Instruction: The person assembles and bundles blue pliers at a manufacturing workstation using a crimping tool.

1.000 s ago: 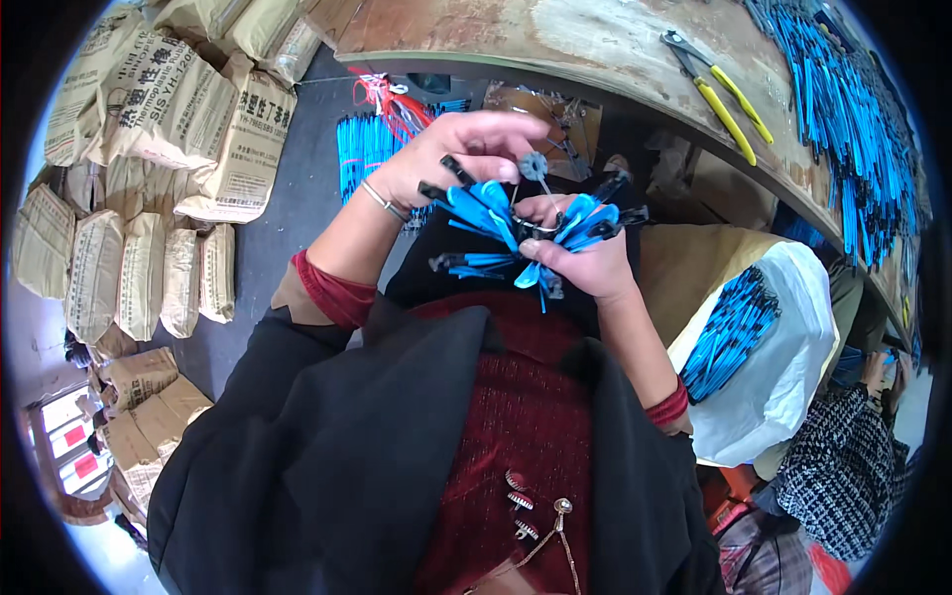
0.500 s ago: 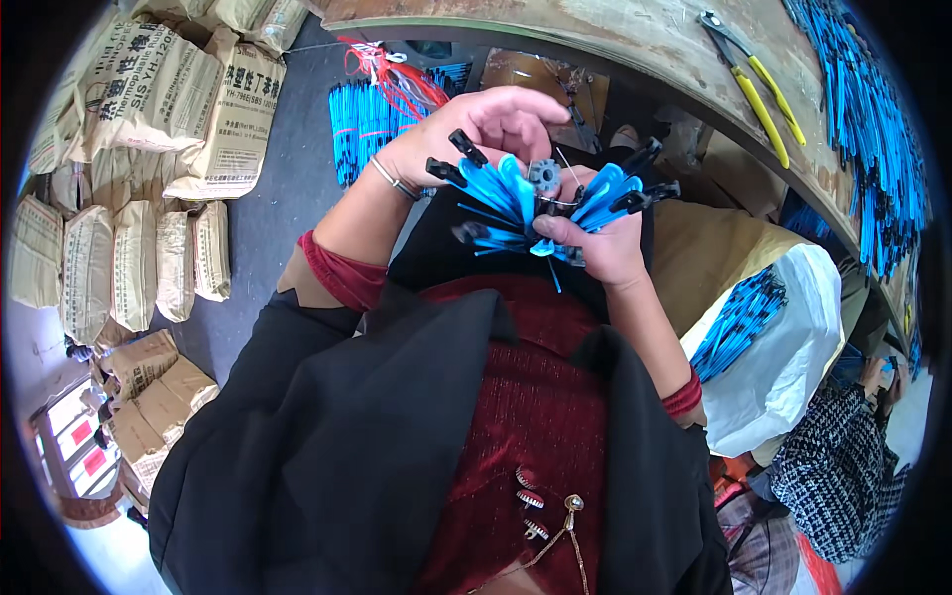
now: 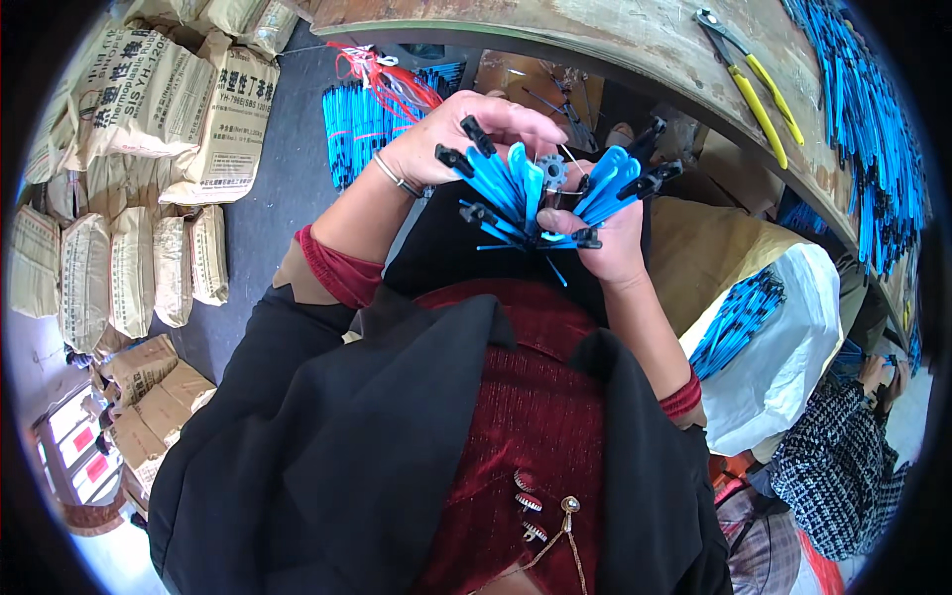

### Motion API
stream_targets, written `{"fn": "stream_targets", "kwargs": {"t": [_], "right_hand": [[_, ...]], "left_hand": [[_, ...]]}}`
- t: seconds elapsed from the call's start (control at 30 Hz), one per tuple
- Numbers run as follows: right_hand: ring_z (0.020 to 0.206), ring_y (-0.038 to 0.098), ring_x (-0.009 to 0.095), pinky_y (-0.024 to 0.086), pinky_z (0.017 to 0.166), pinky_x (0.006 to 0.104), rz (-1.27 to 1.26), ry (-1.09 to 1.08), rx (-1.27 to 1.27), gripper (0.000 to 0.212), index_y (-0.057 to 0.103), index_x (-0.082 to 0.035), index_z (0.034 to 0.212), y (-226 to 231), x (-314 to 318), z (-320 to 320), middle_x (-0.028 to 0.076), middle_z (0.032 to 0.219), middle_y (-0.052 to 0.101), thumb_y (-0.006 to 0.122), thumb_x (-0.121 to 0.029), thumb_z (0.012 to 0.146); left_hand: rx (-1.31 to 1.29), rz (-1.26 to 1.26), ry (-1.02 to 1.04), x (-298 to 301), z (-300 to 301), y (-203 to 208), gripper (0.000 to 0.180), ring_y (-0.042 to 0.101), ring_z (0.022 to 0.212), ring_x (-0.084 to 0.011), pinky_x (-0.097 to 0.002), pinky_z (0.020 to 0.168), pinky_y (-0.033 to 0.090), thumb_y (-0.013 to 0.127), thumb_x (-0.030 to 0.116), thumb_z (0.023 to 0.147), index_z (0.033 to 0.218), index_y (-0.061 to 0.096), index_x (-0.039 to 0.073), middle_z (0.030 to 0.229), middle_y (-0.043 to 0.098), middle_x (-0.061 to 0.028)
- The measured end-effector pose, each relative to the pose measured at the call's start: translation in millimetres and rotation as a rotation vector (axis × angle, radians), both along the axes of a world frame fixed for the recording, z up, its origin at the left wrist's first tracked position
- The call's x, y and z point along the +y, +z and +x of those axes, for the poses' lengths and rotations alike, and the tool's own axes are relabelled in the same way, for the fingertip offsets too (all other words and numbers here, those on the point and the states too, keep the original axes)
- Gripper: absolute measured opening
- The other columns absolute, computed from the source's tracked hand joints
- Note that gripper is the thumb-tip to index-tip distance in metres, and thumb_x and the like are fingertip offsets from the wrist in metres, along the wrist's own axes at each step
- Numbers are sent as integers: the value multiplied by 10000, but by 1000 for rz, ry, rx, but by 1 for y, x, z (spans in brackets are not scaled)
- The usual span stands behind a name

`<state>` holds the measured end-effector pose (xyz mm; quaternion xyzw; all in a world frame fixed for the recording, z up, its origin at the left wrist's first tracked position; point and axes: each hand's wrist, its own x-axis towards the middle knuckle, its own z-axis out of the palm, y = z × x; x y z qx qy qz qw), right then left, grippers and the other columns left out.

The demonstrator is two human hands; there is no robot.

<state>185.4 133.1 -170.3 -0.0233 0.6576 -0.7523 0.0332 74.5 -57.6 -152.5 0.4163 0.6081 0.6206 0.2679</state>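
Note:
A fan of blue ribs point(image 3: 509, 186) with black end joints spreads around a grey toothed hub point(image 3: 553, 172), much like a small umbrella frame. My right hand point(image 3: 617, 241) is closed on the ribs from the right, its thumb pressed across them below the hub. My left hand point(image 3: 458, 129) is behind and left of the fan, fingers curled. Its fingertips come together at a thin wire point(image 3: 569, 156) that runs down toward the hub. The ribs hide the left thumb. More thin wire curves beside the hub among the ribs.
A wooden bench point(image 3: 615, 18) crosses ahead, bearing yellow-handled cutters point(image 3: 759, 94) and a heap of blue ribs point(image 3: 873, 149). A white-lined sack point(image 3: 798, 337) stands right. Rib bundles point(image 3: 352, 134) and paper sacks point(image 3: 129, 89) are left. Another person's checked sleeve point(image 3: 833, 466) shows lower right.
The fan of ribs has turned and tilted slightly in my right hand, and the hub has shifted a little right. My left fingers have bent down closer to the hub.

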Motion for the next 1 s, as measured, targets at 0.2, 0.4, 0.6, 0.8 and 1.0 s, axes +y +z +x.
{"fn": "stream_targets", "kwargs": {"t": [0.2, 0.4, 0.6, 0.8, 1.0], "right_hand": [[805, 575, 141, 463, 747, 288, 50, -6, -7, 391, 557, -30, 883, -1, 0, 0, 48, 879, 614, 812, -88, 592], [772, 578, 138, 469, 726, 288, 91, -50, 35, 398, 571, -19, 897, -4, 1, 0, 39, 842, 619, 812, -99, 590], [732, 579, 132, 472, 694, 281, 181, -81, 39, 386, 567, -17, 881, 0, 0, 1, 24, 798, 615, 807, -95, 589], [710, 575, 117, 477, 684, 264, 125, -204, -68, 361, 567, -31, 877, 1, -2, 2, 19, 778, 604, 797, -85, 604], [702, 566, 103, 477, 683, 252, 41, -291, -111, 371, 561, -41, 895, -2, -7, 0, 8, 772, 590, 795, -87, 611]], "left_hand": [[-84, 133, -80, 5, 0, -9, 281, 607, 889, -197, -300, 793, 475, 634, 89, 788, 1058, 619, 12, 949, 642, -121], [-29, 93, -117, 10, -2, -4, 324, 618, 871, -189, -293, 793, 471, 658, 206, 771, 1026, 637, 8, 950, 654, -107], [-90, 33, -135, 10, 0, 6, 314, 621, 884, -188, -293, 812, 465, 640, 191, 788, 1036, 628, -1, 957, 654, -107], [-368, 7, -42, 6, 8, 9, 404, 607, 930, -183, -318, 847, 458, 646, 212, 787, 1122, 580, -3, 1014, 640, -107], [-648, 207, -61, 15, 18, 1, 652, 545, 1032, -212, -344, 880, 446, 732, 297, 688, 1192, 482, -33, 1102, 569, -139]]}}
